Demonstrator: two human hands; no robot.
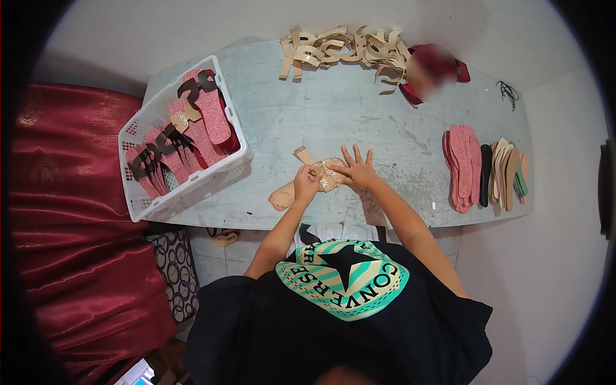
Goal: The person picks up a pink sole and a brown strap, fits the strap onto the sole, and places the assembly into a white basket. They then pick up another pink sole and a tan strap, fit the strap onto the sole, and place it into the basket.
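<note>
A tan sandal sole (280, 198) lies flat on the table in front of me, its heel end toward the lower left. A shiny gold-beige sandal strap (328, 181) crosses the sole's front part, and one loose strap end (303, 154) sticks out beyond it. My left hand (307, 183) is closed, its fingers pinched at the strap's left side; the exact grip is partly hidden by the hand. Fingers spread, my right hand (359, 171) rests on the right end of the strap and sole.
A white plastic basket (186, 186) at left holds pink soles with dark straps. Loose beige straps (350, 48) are heaped at the far edge beside a blurred dark red thing (436, 67). Pink soles (462, 167) and other coloured soles (504, 170) lie at right. A black cord (509, 94) lies behind them.
</note>
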